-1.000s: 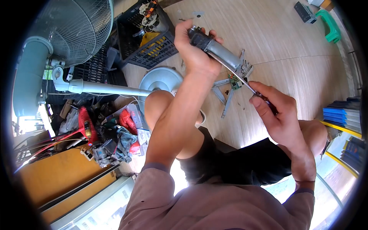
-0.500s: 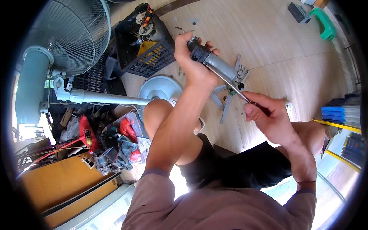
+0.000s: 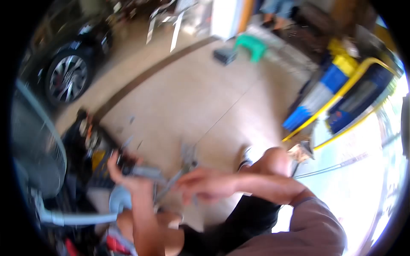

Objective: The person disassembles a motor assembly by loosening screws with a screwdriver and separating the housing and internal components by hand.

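My left hand (image 3: 132, 177) is wrapped around a silver metal cylinder with a black end (image 3: 145, 171), which points to the right at the lower left. My right hand (image 3: 207, 185) hovers just right of the cylinder's free end, its fingers smeared by motion. Whether a thin metal tool is still in it cannot be made out. Beyond the hands, blurred grey metal pieces (image 3: 188, 155) lie on the tiled floor.
A standing fan (image 3: 64, 217) is at the left beside a dark crate of parts. A car wheel (image 3: 68, 79) shows behind it. Farther off are a green stool (image 3: 252, 46) and a dark box (image 3: 225, 55). A yellow-edged rack (image 3: 299, 130) stands right; another person's legs (image 3: 276, 15) are at the top.
The view has swung up and to the right, bringing the car wheel and the other person's legs in. The cylinder stays in my left hand. The thin metal tool in my right hand is no longer distinct.
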The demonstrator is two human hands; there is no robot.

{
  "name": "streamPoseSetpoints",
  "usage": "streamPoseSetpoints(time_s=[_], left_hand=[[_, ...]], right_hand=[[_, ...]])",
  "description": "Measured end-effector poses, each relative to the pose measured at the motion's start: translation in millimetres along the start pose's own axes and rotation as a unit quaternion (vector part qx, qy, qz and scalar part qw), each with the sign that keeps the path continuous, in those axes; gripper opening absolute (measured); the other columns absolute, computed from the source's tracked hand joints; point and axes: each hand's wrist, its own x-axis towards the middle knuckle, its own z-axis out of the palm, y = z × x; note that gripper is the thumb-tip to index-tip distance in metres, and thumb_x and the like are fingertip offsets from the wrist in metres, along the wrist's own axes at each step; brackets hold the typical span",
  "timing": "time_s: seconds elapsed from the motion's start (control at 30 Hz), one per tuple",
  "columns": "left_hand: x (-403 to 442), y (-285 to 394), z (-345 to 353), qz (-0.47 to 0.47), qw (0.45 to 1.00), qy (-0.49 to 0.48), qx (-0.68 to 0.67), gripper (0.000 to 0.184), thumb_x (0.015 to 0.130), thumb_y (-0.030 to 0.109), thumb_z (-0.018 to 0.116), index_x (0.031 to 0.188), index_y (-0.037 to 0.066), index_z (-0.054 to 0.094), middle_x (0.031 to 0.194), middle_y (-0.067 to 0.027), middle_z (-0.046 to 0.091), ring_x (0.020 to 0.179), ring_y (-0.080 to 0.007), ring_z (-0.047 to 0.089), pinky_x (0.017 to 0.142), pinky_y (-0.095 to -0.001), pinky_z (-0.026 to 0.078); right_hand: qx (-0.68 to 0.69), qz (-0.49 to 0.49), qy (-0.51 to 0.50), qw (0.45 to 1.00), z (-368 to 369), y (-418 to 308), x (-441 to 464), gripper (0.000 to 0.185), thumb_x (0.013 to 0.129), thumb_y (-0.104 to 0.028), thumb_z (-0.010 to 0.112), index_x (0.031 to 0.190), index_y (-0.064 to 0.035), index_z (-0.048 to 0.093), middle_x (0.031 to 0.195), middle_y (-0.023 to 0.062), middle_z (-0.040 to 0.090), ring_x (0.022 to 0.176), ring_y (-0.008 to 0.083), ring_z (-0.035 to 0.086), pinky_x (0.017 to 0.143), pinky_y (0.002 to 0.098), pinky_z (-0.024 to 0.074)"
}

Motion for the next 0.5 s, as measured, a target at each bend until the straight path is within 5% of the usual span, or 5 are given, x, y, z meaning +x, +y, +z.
streamPoseSetpoints(time_s=[0.07,0.17,0.37,0.43,0.5], left_hand=[[0.3,-4.3,0.3,0.042,0.999,0.003,0.032,0.026,0.081,0.038,0.069,0.085,0.014,0.058,0.074,0.0014,0.058,0.063,-0.0112,0.056,0.048,-0.026,0.043],[21.2,-19.3,-7.2,0.055,0.998,0.008,0.019,0.027,0.082,0.038,0.068,0.084,0.013,0.058,0.076,0.0001,0.058,0.066,-0.0147,0.058,0.052,-0.0263,0.046],[18.7,0.6,-25.8,0.033,0.999,0.007,0.002,0.025,0.08,0.037,0.07,0.085,0.016,0.058,0.075,-0.0003,0.057,0.066,-0.0151,0.058,0.052,-0.0238,0.045],[13.8,2.0,-21.8,0.039,0.999,0.008,0.004,0.025,0.079,0.037,0.07,0.085,0.017,0.058,0.075,-0.0001,0.057,0.065,-0.0149,0.058,0.052,-0.0236,0.045],[14.4,0.9,-21.7,0.052,0.999,0.005,0.006,0.026,0.078,0.038,0.071,0.086,0.017,0.057,0.076,0.0003,0.057,0.065,-0.0149,0.058,0.052,-0.0237,0.045]], right_hand=[[-0.192,-0.109,0.029,0.975,-8.3,9.7,10.8,0.027,0.096,-0.02,0.062,0.119,-0.0056,0.062,0.084,0.0067,0.068,0.048,0.0109,0.053,0.04,0.0282,0.0398],[-0.601,-0.367,0.194,0.683,-23.1,12.8,9.8,0.03,0.094,-0.021,0.062,0.119,-0.0039,0.062,0.081,0.0112,0.067,0.053,0.0193,0.061,0.045,0.0346,0.0462],[-0.499,-0.369,0.182,0.763,3.5,33.8,28.0,0.035,0.092,-0.022,0.065,0.121,-0.003,0.061,0.09,0.0133,0.069,0.056,0.0195,0.062,0.045,0.0347,0.0461],[-0.239,-0.229,0.112,0.937,-0.1,25.8,24.0,0.034,0.096,-0.023,0.062,0.122,-0.0021,0.062,0.084,0.0094,0.068,0.051,0.0128,0.054,0.042,0.0289,0.0403],[-0.04,-0.108,0.05,0.992,-3.9,21.0,20.5,0.033,0.098,-0.025,0.06,0.122,-0.0015,0.062,0.081,0.0072,0.068,0.047,0.0079,0.048,0.039,0.0247,0.036]])
